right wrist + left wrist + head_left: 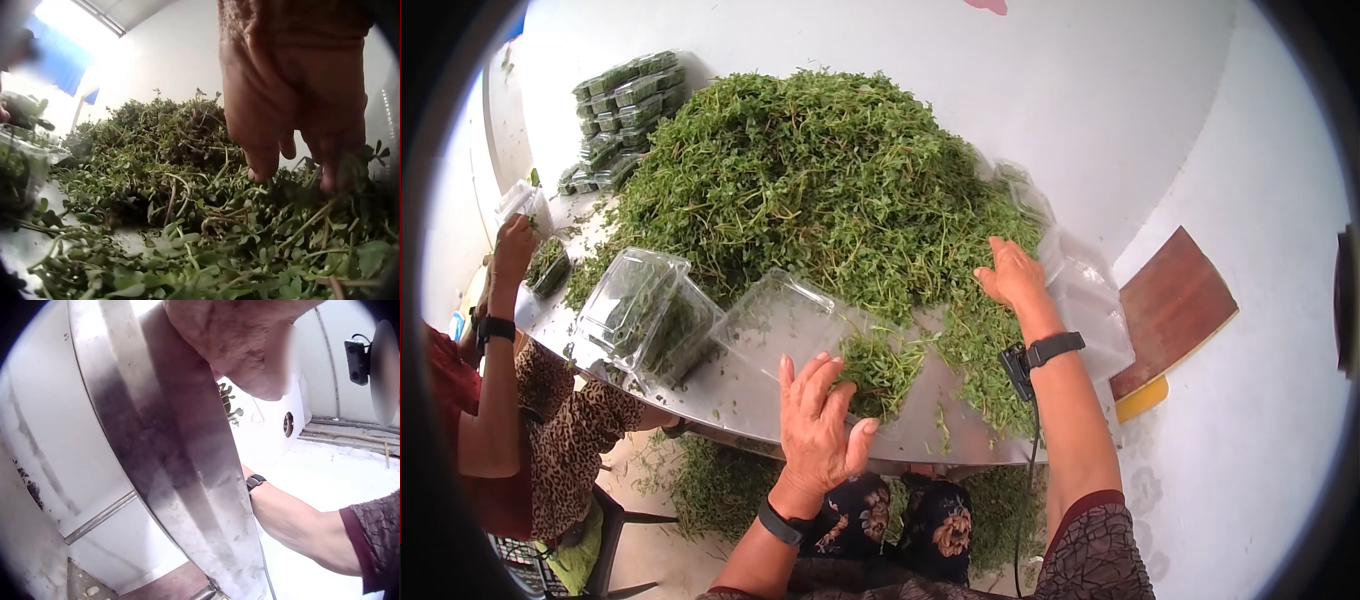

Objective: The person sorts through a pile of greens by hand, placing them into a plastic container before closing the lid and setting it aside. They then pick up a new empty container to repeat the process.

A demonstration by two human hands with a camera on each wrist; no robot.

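A big mound of leafy green stems (800,180) covers much of the metal table. At its right edge is my right hand (1015,278), palm down with fingers spread; in the right wrist view its fingertips point down and touch the loose greens (294,219). My left hand (820,425) is raised at the table's front edge, fingers straight and holding nothing. Just beyond it lies an open clear plastic box (775,318), with a small heap of greens (880,375) at its right side. The left wrist view mostly shows the table's metal rim (169,437).
A filled clear clamshell box (650,310) stands to the left. Stacked filled boxes (625,110) rise at the back left, and empty clear trays (1085,300) lie at the right edge. Another person's hand (515,245) works at far left. A reddish-brown board (1175,310) lies beyond the table.
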